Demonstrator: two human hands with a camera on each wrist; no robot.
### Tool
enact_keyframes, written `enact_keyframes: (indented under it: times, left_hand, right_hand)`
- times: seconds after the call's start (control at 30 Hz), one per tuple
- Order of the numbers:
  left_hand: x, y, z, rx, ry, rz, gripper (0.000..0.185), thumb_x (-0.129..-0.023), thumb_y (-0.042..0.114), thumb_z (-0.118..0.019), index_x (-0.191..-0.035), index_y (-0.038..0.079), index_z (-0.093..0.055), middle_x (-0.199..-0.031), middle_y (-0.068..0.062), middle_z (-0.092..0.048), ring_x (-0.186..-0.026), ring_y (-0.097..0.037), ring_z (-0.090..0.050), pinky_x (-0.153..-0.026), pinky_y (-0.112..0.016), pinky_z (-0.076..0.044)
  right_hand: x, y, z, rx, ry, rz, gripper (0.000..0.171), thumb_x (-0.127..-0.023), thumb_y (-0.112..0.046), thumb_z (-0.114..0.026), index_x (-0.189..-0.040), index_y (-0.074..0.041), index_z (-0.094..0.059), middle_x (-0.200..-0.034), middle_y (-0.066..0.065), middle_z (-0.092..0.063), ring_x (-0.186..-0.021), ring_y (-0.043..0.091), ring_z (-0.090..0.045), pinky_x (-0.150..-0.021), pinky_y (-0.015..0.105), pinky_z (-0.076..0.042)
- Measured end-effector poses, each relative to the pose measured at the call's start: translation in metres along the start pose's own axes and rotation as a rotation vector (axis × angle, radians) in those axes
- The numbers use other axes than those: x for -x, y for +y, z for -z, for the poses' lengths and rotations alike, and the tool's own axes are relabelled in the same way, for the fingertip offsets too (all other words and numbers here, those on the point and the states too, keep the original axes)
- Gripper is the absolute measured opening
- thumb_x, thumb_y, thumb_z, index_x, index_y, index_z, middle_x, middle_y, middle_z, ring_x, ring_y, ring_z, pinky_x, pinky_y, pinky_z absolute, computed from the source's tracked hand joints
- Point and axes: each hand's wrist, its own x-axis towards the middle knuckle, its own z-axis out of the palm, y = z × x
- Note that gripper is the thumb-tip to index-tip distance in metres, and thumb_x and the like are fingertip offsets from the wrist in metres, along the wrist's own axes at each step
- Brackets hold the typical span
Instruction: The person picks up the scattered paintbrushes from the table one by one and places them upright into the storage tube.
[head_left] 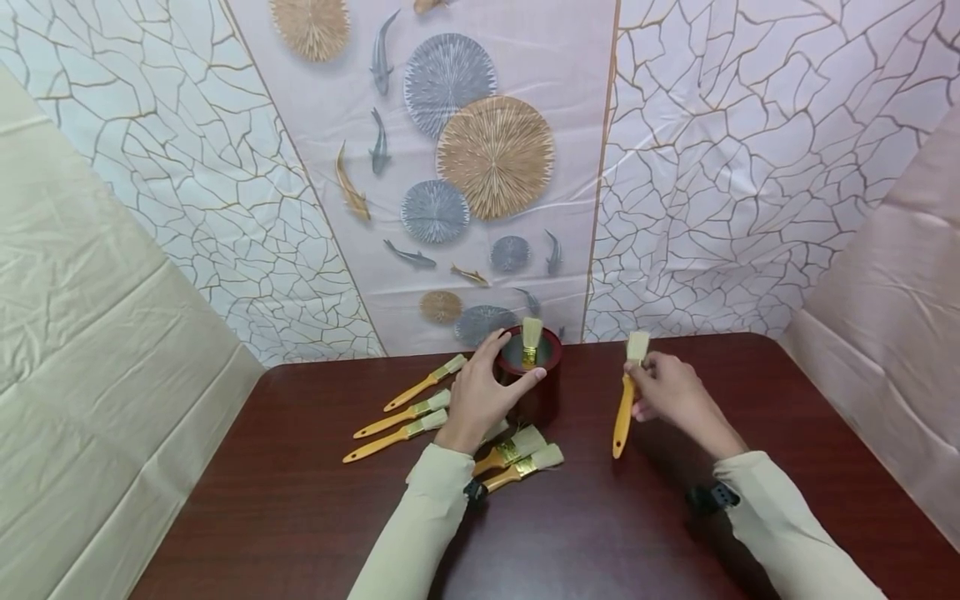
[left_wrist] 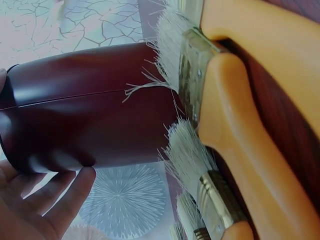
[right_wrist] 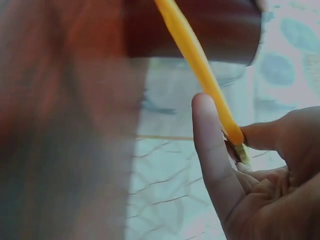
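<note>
A dark red cylindrical pot stands upright near the table's back edge. One paintbrush is in it, pale bristles up. My left hand holds the pot by its rim, thumb on the near side and fingers round the left. To the right, my right hand pinches another paintbrush near its ferrule. Its bristles point up and its yellow handle hangs down, tilted slightly left. In the right wrist view that handle crosses in front of the pot.
Several paintbrushes lie left of the pot, one handle pointing toward the front left. More brushes lie in front of the pot, partly behind my left forearm. A patterned cloth backdrop rises behind the dark red table.
</note>
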Motion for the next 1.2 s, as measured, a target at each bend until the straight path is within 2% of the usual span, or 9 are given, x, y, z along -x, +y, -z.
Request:
enact_keyframes:
  times: [0.27,0.43,0.5,0.67,0.77,0.97,1.2]
  left_hand:
    - [0.004,0.007,-0.006,-0.038,0.064,0.008,0.094,-0.083,0.083,-0.067,-0.157,0.027,-0.052,-0.164,0.004,-0.046,-0.134,-0.029,-0.061,-0.099,-0.055,-0.054]
    - [0.006,0.009,-0.009,-0.094,0.124,-0.031,0.094,-0.085,0.084,-0.065,-0.155,0.022,-0.056,-0.161,0.0,-0.051,-0.114,-0.029,-0.072,-0.084,-0.048,-0.06]
    - [0.007,0.009,-0.011,-0.13,0.138,-0.046,0.094,-0.086,0.085,-0.062,-0.155,0.021,-0.056,-0.16,-0.001,-0.052,-0.11,-0.029,-0.073,-0.078,-0.046,-0.06]
    - [0.009,0.01,-0.011,-0.198,0.136,-0.06,0.093,-0.089,0.085,-0.056,-0.157,0.02,-0.053,-0.162,-0.001,-0.05,-0.11,-0.03,-0.074,-0.062,-0.038,-0.057]
    - [0.011,0.012,-0.01,-0.229,0.11,-0.068,0.091,-0.093,0.081,-0.054,-0.159,0.02,-0.05,-0.164,0.002,-0.047,-0.108,-0.029,-0.074,-0.057,-0.035,-0.054]
    - [0.014,0.016,-0.008,-0.254,0.072,-0.091,0.087,-0.096,0.077,-0.052,-0.161,0.018,-0.047,-0.165,0.001,-0.045,-0.098,-0.03,-0.075,-0.054,-0.034,-0.051]
    - [0.014,0.019,-0.008,-0.263,0.054,-0.095,0.088,-0.097,0.078,-0.051,-0.161,0.017,-0.047,-0.165,-0.001,-0.045,-0.094,-0.03,-0.075,-0.055,-0.034,-0.053]
  right_hand:
    - [0.008,-0.052,0.013,0.015,0.168,0.185,0.033,-0.112,-0.019,-0.053,-0.124,0.011,-0.055,-0.1,0.025,-0.07,-0.065,0.021,-0.073,-0.058,0.031,-0.061]
    - [0.011,-0.08,0.017,0.054,0.238,0.261,0.032,-0.112,-0.024,-0.055,-0.125,0.006,-0.054,-0.108,0.024,-0.069,-0.07,0.023,-0.074,-0.058,0.029,-0.06]
    - [0.014,-0.091,0.018,0.094,0.276,0.301,0.031,-0.111,-0.026,-0.057,-0.123,0.003,-0.055,-0.111,0.022,-0.07,-0.071,0.024,-0.076,-0.056,0.029,-0.058]
    - [0.018,-0.116,0.015,0.191,0.393,0.408,0.024,-0.108,-0.024,-0.062,-0.12,-0.004,-0.057,-0.112,0.016,-0.072,-0.074,0.027,-0.077,-0.054,0.032,-0.048]
    - [0.015,-0.128,0.011,0.184,0.439,0.475,0.024,-0.106,-0.018,-0.065,-0.122,-0.002,-0.058,-0.111,0.016,-0.071,-0.078,0.03,-0.078,-0.058,0.036,-0.051]
    - [0.001,-0.135,-0.001,0.119,0.421,0.557,0.026,-0.103,-0.007,-0.067,-0.124,0.003,-0.057,-0.108,0.021,-0.07,-0.088,0.039,-0.078,-0.067,0.049,-0.06]
    - [-0.009,-0.135,-0.01,0.178,0.368,0.535,0.023,-0.105,-0.01,-0.064,-0.123,0.004,-0.055,-0.104,0.022,-0.071,-0.088,0.039,-0.076,-0.064,0.047,-0.06]
